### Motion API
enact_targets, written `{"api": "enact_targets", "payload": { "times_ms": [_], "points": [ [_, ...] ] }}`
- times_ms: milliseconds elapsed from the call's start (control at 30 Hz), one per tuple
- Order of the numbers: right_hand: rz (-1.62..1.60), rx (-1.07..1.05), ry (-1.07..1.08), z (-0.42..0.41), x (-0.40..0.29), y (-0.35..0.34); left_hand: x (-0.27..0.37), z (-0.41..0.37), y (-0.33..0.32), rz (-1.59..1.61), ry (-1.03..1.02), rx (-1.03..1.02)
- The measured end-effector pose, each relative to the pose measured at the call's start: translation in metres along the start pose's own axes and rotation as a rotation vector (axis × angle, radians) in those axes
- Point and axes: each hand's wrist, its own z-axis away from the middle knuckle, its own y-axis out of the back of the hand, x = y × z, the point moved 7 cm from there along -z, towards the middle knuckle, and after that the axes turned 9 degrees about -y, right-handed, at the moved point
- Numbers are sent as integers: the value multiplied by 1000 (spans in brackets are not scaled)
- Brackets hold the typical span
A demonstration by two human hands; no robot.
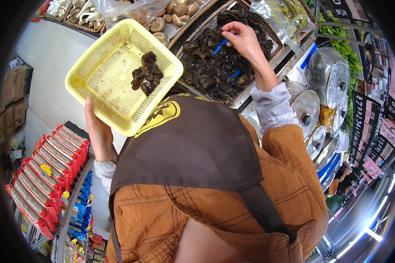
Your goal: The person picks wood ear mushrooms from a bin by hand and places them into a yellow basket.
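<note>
My left hand grips the near left corner of a yellow plastic basket, thumb on the outside wall. Inside, a small clump of wood ear mushrooms lies towards the basket's right side. My right hand is over a wicker tray heaped with dark wood ear mushrooms. Its thumb and index finger are brought close together above a blue strip among the mushrooms. Whether anything is pinched between them cannot be made out. A second bit of blue shows lower in the heap.
Shiitake mushrooms and a clear plastic bag lie beyond the basket. At right stand containers with clear lids, near leafy greens and price signs. A rack of red packets is at lower left.
</note>
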Motion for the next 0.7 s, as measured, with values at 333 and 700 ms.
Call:
{"api": "enact_targets", "payload": {
  "times_ms": [333,700],
  "points": [
    [-19,-81,123,46,-12,-14,1,1,-1,-38,-10,12],
    [850,425,224,-13,-25,5,-1,-1,4,-1,-8,7]
  ]
}}
